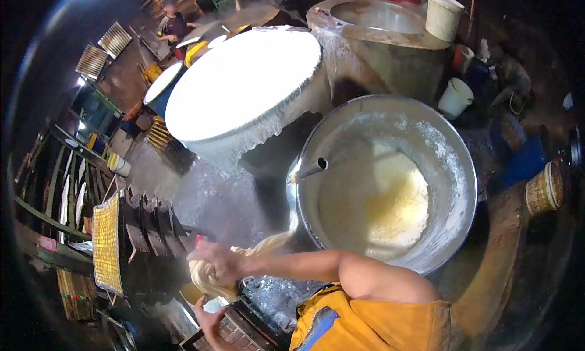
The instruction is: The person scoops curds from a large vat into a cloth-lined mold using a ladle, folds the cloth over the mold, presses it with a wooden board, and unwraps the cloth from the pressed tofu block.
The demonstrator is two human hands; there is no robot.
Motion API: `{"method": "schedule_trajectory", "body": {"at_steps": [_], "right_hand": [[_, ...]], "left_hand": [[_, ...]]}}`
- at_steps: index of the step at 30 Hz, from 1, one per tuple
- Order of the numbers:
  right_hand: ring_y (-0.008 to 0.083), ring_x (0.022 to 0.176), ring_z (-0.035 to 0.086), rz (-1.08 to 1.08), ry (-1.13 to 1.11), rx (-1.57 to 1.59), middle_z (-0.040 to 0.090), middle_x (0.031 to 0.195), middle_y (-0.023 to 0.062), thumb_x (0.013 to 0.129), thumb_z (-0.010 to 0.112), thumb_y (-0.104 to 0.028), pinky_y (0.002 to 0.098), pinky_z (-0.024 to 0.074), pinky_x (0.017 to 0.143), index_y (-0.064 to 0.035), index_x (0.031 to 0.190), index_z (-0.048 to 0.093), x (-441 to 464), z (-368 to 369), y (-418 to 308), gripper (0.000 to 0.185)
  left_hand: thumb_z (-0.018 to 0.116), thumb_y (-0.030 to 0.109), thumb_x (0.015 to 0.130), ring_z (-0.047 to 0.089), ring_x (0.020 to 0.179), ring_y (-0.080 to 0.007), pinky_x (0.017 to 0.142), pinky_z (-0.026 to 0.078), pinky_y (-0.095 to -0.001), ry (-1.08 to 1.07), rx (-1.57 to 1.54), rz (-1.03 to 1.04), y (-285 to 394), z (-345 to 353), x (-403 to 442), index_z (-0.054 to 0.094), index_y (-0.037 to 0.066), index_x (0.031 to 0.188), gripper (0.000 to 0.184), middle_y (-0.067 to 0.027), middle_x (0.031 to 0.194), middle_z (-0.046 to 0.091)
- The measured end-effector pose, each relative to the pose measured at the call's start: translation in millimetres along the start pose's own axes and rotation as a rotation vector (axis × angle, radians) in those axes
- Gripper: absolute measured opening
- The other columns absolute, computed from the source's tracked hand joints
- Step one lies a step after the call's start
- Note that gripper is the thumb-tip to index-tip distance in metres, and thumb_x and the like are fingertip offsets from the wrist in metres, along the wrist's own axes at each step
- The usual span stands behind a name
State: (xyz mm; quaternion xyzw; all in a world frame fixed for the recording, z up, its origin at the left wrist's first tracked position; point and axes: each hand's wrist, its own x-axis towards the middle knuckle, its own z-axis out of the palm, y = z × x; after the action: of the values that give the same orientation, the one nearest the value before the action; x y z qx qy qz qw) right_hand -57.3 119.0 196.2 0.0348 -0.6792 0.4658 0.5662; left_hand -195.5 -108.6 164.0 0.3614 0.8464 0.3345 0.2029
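My right hand (214, 262) is closed around a twisted cream-coloured cloth hose (268, 244). The hose runs up toward the side of a large metal vat (390, 104), where a short pipe (311, 169) crosses the rim. Pale, yellowish material (396, 198) lies inside the vat. Below the gripped bunch, my left hand (210, 319) has its fingers apart and holds nothing I can see. Between and behind the hands stands a yellowish container (192, 293) with something whitish in it, partly hidden. A small red item (200, 240) shows by my right hand.
A wide vat with a white cover (244, 89) stands ahead, beside a stone-like tank (390, 61). A yellow mesh rack (108, 244) is at left. White buckets (456, 98) stand at right. Another person (172, 25) is far back. The floor (213, 195) looks wet.
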Motion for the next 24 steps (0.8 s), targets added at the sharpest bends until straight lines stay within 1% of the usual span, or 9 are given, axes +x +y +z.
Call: {"method": "schedule_trajectory", "body": {"at_steps": [3,5,9,13,14,17,19,22,24], "right_hand": [[0.0391,0.093,0.054,0.036,-0.142,-0.071,0.051,0.102,0.0212,0.074,0.056,0.000,0.0450,0.0444,0.080,0.0017,0.112,0.047,-2,11,-10,0.039],[0.0349,0.096,0.054,0.186,-0.223,-0.141,0.048,0.101,0.0196,0.076,0.054,-0.004,0.0469,0.0444,0.083,-0.0006,0.101,0.057,11,14,-33,0.025],[0.0347,0.095,0.053,0.239,-0.361,-0.337,0.046,0.106,0.0181,0.076,0.055,-0.007,0.0459,0.0427,0.083,-0.0031,0.112,0.052,21,19,-47,0.036],[0.0341,0.106,0.052,-0.003,-0.492,0.332,0.050,0.117,0.0188,0.055,0.078,-0.011,0.0417,0.0419,0.092,0.0004,0.126,0.049,52,-37,-25,0.077],[0.0314,0.111,0.051,0.195,-0.438,0.333,0.051,0.123,0.0187,0.050,0.086,-0.025,0.0396,0.0404,0.097,0.0006,0.123,0.052,60,-52,-28,0.084],[0.0340,0.127,0.037,0.097,-0.230,-0.109,0.041,0.134,0.0193,0.052,0.086,-0.046,0.0406,0.0291,0.108,-0.0042,0.138,0.038,40,-62,5,0.107],[0.0291,0.128,0.035,0.349,-0.332,0.248,0.032,0.141,0.0172,0.055,0.087,-0.046,0.0377,0.0270,0.109,-0.0062,0.148,0.008,12,-48,18,0.129],[0.0211,0.129,0.034,0.847,-0.064,0.997,0.028,0.145,0.0152,0.066,0.085,-0.028,0.0345,0.0299,0.108,-0.0056,0.144,-0.019,-18,-31,22,0.132],[0.0187,0.104,0.054,0.978,0.010,0.900,0.053,0.119,0.0137,0.070,0.082,-0.020,0.0321,0.0466,0.088,-0.0024,0.138,0.026,-36,-24,17,0.090]], "left_hand": [[0.084,0.006,0.049,0.051,0.111,-0.0224,0.090,0.045,-0.0353,0.022,-0.307,0.183,14,48,8,0.043,0.000,0.129,0.091,-0.0142,0.122,0.051],[0.083,0.007,0.052,0.051,0.111,-0.0226,0.091,0.045,-0.0357,-0.056,-0.895,0.061,50,86,10,0.043,0.000,0.130,0.088,-0.0142,0.123,0.051],[0.081,0.009,0.058,0.051,0.112,-0.0232,0.092,0.044,-0.0363,-0.158,-1.574,-0.113,97,118,31,0.043,0.000,0.130,0.082,-0.0144,0.123,0.051],[0.078,0.011,0.063,0.052,0.112,-0.0238,0.094,0.043,-0.0369,-0.194,-1.686,-0.147,110,100,47,0.043,0.000,0.130,0.076,-0.0145,0.123,0.052],[0.078,0.011,0.065,0.052,0.112,-0.0240,0.094,0.043,-0.0370,-0.202,-1.695,-0.155,111,93,53,0.044,0.000,0.130,0.074,-0.0146,0.123,0.052],[0.076,0.012,0.069,0.052,0.112,-0.0244,0.096,0.043,-0.0375,-0.229,-1.709,-0.198,115,83,64,0.044,0.000,0.130,0.070,-0.0147,0.123,0.052],[0.075,0.013,0.072,0.052,0.112,-0.0247,0.096,0.042,-0.0378,-0.251,-1.698,-0.254,118,78,73,0.044,0.000,0.130,0.067,-0.0147,0.123,0.053],[0.073,0.014,0.077,0.053,0.112,-0.0251,0.097,0.041,-0.0383,-0.243,-1.484,-0.252,123,76,92,0.044,0.000,0.130,0.063,-0.0148,0.123,0.053],[0.070,0.018,0.081,0.057,0.104,-0.0222,0.088,0.047,-0.0351,-0.132,-0.919,0.000,124,73,100,0.047,-0.002,0.127,0.055,-0.0137,0.120,0.055]]}}
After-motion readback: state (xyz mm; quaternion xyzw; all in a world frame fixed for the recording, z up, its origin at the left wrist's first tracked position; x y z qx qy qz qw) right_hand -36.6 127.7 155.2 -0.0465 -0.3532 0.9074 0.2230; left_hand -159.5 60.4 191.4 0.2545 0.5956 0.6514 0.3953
